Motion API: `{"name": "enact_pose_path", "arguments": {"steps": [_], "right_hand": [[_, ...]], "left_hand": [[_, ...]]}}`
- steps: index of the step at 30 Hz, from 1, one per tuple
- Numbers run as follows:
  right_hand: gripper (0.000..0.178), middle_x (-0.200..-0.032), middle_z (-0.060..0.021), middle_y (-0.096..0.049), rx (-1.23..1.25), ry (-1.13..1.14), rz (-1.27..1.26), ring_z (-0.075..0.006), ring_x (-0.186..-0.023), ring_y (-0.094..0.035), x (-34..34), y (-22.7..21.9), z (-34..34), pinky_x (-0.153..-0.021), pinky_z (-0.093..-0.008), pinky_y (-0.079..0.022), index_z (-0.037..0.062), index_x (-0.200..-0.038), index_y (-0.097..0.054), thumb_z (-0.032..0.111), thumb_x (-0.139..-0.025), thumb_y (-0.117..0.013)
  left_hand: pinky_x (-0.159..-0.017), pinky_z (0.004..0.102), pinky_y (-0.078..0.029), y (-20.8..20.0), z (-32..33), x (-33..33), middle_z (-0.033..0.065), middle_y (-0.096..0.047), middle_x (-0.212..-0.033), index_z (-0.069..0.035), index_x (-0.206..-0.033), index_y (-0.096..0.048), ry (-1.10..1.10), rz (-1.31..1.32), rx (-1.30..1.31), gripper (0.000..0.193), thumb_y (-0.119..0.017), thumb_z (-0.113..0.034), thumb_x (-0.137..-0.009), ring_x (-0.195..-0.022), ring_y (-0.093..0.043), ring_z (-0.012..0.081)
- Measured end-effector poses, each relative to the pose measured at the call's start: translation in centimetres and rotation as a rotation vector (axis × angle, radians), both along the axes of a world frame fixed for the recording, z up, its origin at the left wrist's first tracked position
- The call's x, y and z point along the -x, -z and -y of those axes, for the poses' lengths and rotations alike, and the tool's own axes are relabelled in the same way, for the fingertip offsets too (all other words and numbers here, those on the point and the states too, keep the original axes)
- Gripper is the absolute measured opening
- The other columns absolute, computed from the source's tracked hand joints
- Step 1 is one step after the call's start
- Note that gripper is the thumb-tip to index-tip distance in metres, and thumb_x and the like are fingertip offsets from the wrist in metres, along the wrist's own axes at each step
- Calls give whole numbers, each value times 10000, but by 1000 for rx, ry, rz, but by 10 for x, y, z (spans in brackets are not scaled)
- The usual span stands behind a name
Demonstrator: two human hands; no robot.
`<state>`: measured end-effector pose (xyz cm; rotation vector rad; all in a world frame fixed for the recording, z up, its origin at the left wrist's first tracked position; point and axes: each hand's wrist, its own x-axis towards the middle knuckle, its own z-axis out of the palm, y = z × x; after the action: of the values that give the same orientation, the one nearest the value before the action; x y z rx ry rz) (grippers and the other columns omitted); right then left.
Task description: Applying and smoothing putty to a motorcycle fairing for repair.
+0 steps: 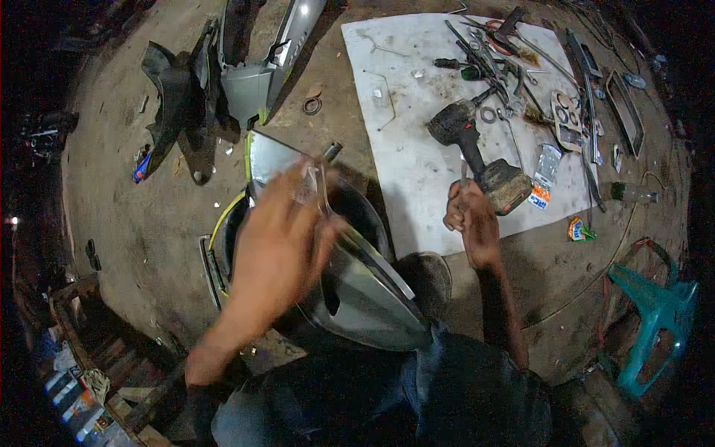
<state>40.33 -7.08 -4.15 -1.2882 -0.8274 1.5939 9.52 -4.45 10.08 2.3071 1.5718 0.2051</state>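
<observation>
Grey panel (365,309) sits near left hand (277,242), grip unclear; right hand (474,218) clasps rod (464,173); contents of bottle (633,194) indistinct.

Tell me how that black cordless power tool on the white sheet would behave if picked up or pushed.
The cordless power tool would probably feel bottom-heavy, given its chunky battery. Lying flat, with its long handle and blocky base, it seems unlikely to roll.

Dim workspace around you, with a stained brown floor (112,223).
Ahead to your right, a smudged white sheet (402,190) covers part of it; a slatted wooden frame (115,346) sits lower left, and a small bright light (13,220) shows at your far left.
</observation>
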Motion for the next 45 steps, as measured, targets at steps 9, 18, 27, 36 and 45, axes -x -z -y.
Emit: {"name": "enact_pose_path", "arguments": {"steps": [9,18,27,36,45], "right_hand": [[351,-889,-121,-692,48,-197,176,-192,-751,-666,15,-10,-14,-743,-326,-514,35,-1088,-581,363,-1125,-462],[293,-738,46,-399,132,-47,173,-46,-611,-328,16,11,-14,-537,-253,-300,69,-1057,-597,359,-1076,-569],[296,-696,87,-412,-12,-41,440,-35,-613,-356,11,5,-9,-548,-240,-277,69,-1064,-686,359,-1009,-708],[314,-682,79,-422,60,-20,326,-41,-565,-363,31,4,-13,-505,-249,-286,76,-1015,-693,380,-1051,-626],[315,-718,71,-420,192,-73,267,-37,-579,-368,11,22,-4,-501,-242,-291,89,-1099,-635,399,-1062,-593]], "left_hand": [[-1265,563,-269,5,21,-18,181,-332,-1687,-7,-1541,-463,198,75,362,713,-628,-449,-1006,-1540,-282,499],[-1260,589,-265,20,24,3,140,-456,-1625,-83,-1471,-584,316,36,162,577,-650,-407,-998,-1533,-369,396],[-1261,512,-259,52,37,53,256,-361,-1660,3,-1591,-411,-543,295,-150,618,-363,-404,-1128,-1546,-325,447],[-1240,551,-297,30,88,62,176,-753,-1242,-1,-1220,-760,135,761,194,566,-379,-407,-1115,-1404,-572,376],[-1239,554,-317,42,78,49,272,-569,-1494,53,-1311,-695,155,251,-20,636,-369,-451,-1100,-1516,-403,425]]}}
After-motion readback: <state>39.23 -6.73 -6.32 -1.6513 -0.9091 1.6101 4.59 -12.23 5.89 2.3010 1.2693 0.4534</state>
